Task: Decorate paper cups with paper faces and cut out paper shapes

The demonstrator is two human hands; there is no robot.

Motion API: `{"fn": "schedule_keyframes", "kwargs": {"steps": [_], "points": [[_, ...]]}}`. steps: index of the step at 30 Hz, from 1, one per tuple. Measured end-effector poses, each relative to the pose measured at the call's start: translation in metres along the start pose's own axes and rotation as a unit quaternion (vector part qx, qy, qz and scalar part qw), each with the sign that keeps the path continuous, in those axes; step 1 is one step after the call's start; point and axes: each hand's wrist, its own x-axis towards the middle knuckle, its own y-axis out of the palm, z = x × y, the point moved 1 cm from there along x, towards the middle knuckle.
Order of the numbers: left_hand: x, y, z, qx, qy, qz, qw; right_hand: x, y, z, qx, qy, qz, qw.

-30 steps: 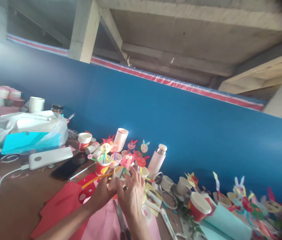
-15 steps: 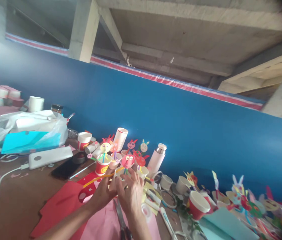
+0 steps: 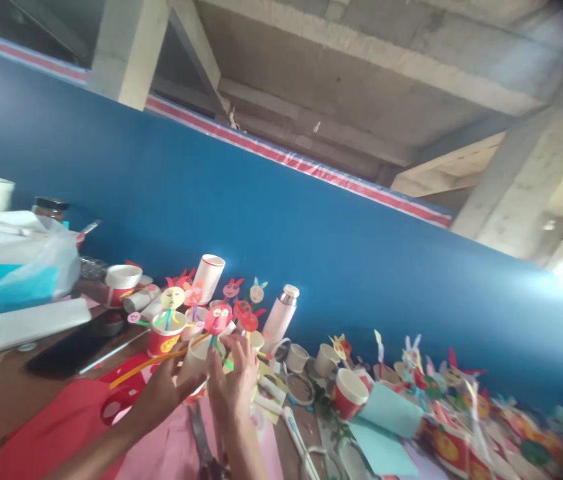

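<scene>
Once you set this view beside the one before, what has changed?

— The whole scene has slid left and up in the head camera's view. The blue wall (image 3: 261, 200) slants across the frame, more concrete beams show at the right, and the white power bank (image 3: 21, 327) now runs off the left edge. The stacked cups at far left have gone from view.

— And the hands?

— The left hand (image 3: 164, 390) is curled around a white paper cup (image 3: 196, 357), plainly grasping it. The right hand (image 3: 231, 377) stands upright just beside it, its fingertips (image 3: 234, 343) up by the stems under a red paper face (image 3: 218, 319). Whether they pinch those stems or only touch them, I can't tell.

— Where's the cup, exactly?

— Between the two hands, lifted above the pink paper (image 3: 161, 453). Scissors (image 3: 201, 440) lie below, and a red paper sheet (image 3: 26, 427) spreads to the left.

— Counts?

— Two hands, one pair of scissors, one pink flask (image 3: 280, 315). Just behind the hands I make out about five paper faces on stems, one of them yellow, above a red cup (image 3: 164, 337). The crowd of figures at far right is too blurred to count.
</scene>
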Motion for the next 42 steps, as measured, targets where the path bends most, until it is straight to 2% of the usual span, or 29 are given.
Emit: {"fn": "schedule_keyframes", "kwargs": {"steps": [4, 10, 12, 19, 34, 42], "points": [[0.006, 0.000, 0.014, 0.014, -0.015, 0.044, 0.999, 0.006, -0.003, -0.005, -0.012, 0.069, 0.009, 0.997], [0.005, 0.003, 0.014, -0.012, -0.009, 0.052, 0.999, 0.011, -0.004, -0.014, 0.009, 0.112, 0.080, 0.990], [0.001, 0.004, 0.012, -0.014, -0.029, 0.032, 0.999, 0.012, -0.004, -0.017, 0.027, 0.120, 0.101, 0.987], [-0.003, 0.005, 0.015, -0.034, -0.027, 0.045, 0.998, 0.015, -0.006, -0.022, 0.049, 0.127, 0.136, 0.981], [-0.008, 0.007, 0.006, -0.067, -0.020, 0.100, 0.993, 0.012, -0.006, -0.022, 0.016, 0.124, 0.127, 0.984], [-0.007, 0.008, 0.014, -0.059, -0.023, 0.091, 0.994, 0.012, -0.002, -0.029, 0.062, 0.125, 0.144, 0.980]]}}
